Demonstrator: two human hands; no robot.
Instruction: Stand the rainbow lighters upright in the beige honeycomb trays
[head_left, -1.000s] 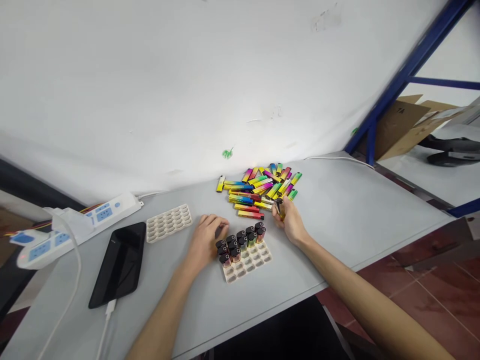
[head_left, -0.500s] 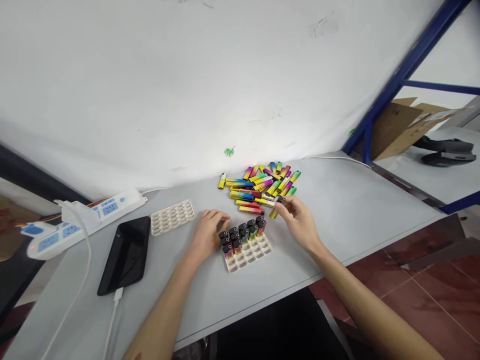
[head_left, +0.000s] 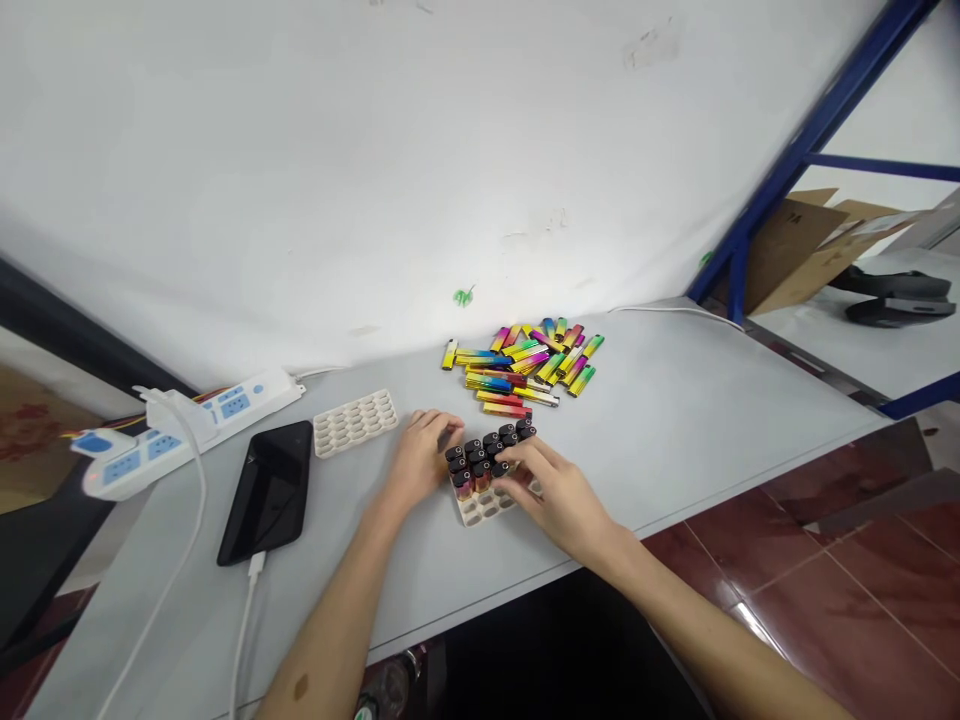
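Note:
Several lighters (head_left: pixel 481 480) with black tops stand upright in a pale tray of oval slots (head_left: pixel 471 517). My right hand (head_left: pixel 559 492) pinches another lighter (head_left: pixel 500 468) by its black top, over the tray's front slots; whether it is fully seated I cannot tell. My left hand (head_left: pixel 421 458) rests at the tray's left side, its fingers curled around the back left corner, with the thumb mostly hidden. Behind the tray lies a loose pile of shiny multicoloured lighters (head_left: pixel 525 357) in yellow, red, blue, green and purple.
A second pale slotted tray (head_left: pixel 356 423) lies to the left. Beside it are a black phone (head_left: pixel 267 495) with a white cable (head_left: pixel 244 620) and a white power strip (head_left: pixel 191 432). The wall borders the table's back; a blue metal frame (head_left: pixel 739 265) stands at right.
My right hand has brought a lighter from the edge of the pile leftward and toward me, to the tray. My left hand has stayed at the tray's left side.

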